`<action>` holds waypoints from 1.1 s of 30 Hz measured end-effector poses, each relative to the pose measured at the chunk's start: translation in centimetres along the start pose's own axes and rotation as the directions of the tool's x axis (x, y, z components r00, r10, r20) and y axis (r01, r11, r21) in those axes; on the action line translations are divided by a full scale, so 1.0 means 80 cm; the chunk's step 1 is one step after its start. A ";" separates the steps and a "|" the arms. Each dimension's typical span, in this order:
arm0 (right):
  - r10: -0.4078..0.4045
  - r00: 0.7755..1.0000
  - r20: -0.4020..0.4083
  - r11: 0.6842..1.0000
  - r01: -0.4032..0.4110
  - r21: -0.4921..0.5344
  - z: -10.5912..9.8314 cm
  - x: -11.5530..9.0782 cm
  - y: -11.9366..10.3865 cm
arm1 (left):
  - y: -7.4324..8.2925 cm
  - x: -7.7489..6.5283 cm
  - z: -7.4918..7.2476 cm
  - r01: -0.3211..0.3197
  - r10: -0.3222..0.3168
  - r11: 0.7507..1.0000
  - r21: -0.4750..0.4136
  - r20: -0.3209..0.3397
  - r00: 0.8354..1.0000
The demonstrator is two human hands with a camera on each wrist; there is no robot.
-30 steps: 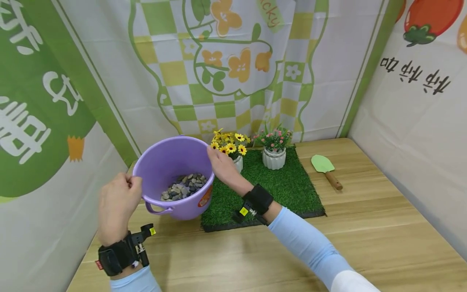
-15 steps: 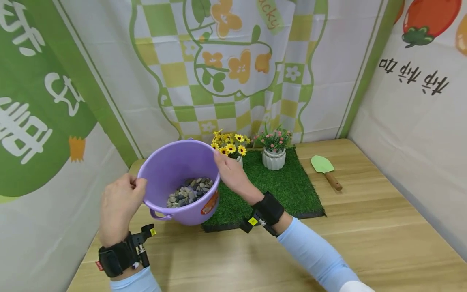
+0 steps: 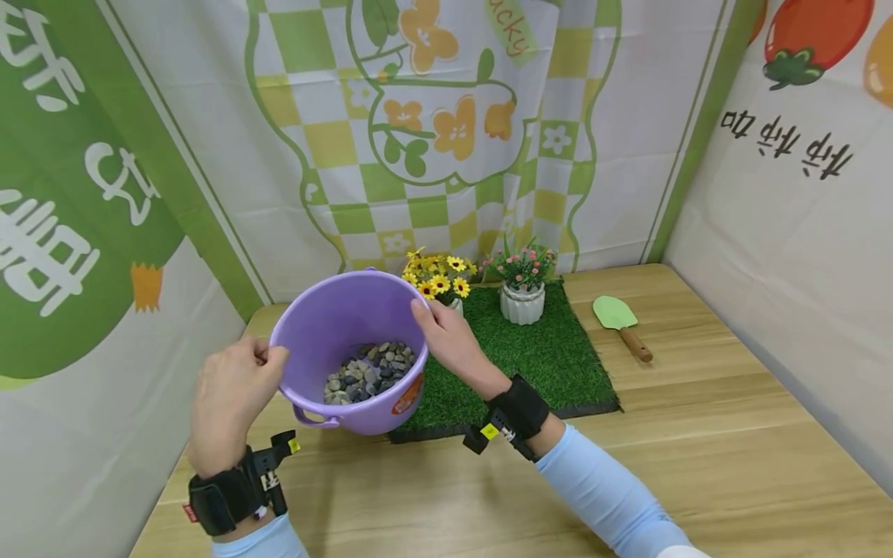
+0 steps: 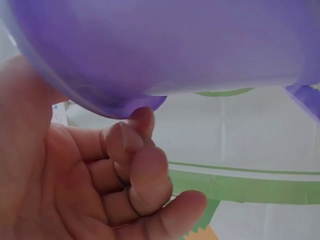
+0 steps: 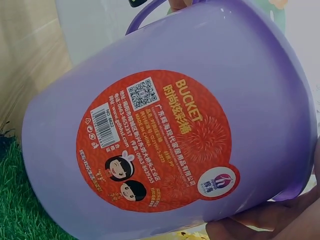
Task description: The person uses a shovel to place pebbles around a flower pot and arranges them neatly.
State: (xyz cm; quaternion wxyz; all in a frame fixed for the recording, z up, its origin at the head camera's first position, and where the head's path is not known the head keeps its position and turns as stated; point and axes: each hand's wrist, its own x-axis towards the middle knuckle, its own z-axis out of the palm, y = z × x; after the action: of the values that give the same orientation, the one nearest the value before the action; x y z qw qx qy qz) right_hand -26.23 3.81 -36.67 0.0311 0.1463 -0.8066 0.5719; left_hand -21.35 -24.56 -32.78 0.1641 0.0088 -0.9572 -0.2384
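Note:
A purple bucket with a layer of grey and tan pebbles inside tilts so its mouth faces me in the head view. My left hand pinches the bucket's left rim; the left wrist view shows its thumb and curled fingers at the lip. On the opposite side, my right hand grips the rim, thumb on top. A round red label fills much of the bucket wall in the right wrist view, where the right fingers lie along the wall by the rim.
A dark green turf mat lies on the wooden table, partly behind the bucket. On it stand yellow flowers and a white pot of pink flowers. A green trowel lies to the right. Printed curtains enclose the table.
The bucket has shifted to the right and slightly nearer to me, with both hands still holding its rim. The pebbles have moved along with it. The flower pots and trowel stay put.

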 end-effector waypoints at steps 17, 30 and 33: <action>0.017 0.999 -0.027 1.000 -0.017 0.013 0.007 -0.027 0.004 | 0.006 -0.005 -0.007 -0.038 0.031 0.997 0.063 0.112 0.993; 0.036 0.999 -0.025 0.999 -0.035 0.009 0.015 -0.032 0.017 | 0.001 -0.003 -0.002 -0.024 0.011 0.998 0.060 0.203 0.979; 0.045 0.998 -0.033 0.999 -0.045 0.003 0.016 -0.034 0.017 | 0.001 -0.002 -0.002 -0.019 0.006 0.998 0.059 0.217 0.976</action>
State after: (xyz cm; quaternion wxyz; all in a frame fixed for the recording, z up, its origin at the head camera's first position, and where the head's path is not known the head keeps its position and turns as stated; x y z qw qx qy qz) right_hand -23.87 3.61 -38.93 0.0312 0.1187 -0.8084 0.5757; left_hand -21.15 -24.55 -32.69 0.0600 -0.0184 -0.9762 -0.2078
